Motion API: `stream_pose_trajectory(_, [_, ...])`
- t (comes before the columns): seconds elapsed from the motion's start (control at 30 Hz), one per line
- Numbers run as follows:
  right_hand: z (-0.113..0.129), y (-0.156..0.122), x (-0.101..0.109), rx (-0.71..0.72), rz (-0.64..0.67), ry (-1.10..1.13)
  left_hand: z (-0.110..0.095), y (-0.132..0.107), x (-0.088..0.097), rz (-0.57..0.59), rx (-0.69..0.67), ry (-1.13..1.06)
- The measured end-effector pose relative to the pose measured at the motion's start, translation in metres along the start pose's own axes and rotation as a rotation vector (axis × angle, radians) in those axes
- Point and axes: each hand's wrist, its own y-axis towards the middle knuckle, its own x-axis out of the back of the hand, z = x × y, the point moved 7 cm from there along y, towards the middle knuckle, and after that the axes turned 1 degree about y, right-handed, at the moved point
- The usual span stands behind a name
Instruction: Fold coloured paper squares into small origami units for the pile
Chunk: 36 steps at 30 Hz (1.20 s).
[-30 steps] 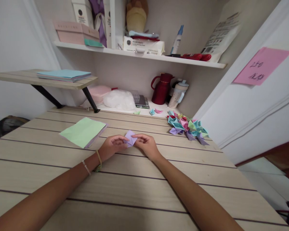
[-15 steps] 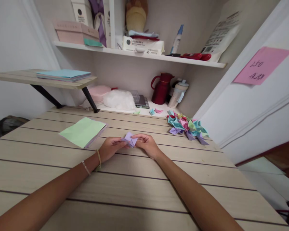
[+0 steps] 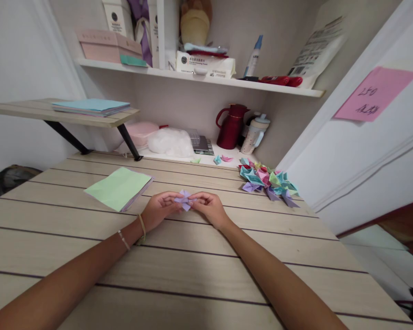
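Note:
A small folded piece of purple origami paper is held between both hands over the middle of the wooden table. My left hand pinches its left side with thumb and fingers. On the opposite side my right hand grips the right edge in the same way. The paper shows several points, one towards me and one away. To the left of my hands lies a stack of paper squares, light green on top and purple beneath.
Folded paper pieces in several colours are heaped at the table's right. A few more lie by the back ledge, near a dark red jug and a pale bottle. A raised board carrying blue paper overhangs the far left.
The purple paper has changed shape between my fingers: its broad square face has become narrower, with points spread out. My hands have barely shifted.

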Motion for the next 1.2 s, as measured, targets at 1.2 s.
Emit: stream_pose_trajectory(1.2, [0.012,-0.005,-0.005,0.165,-0.011,-0.414,0.003,0.0,0.008,-0.109,-0.051,0.227])
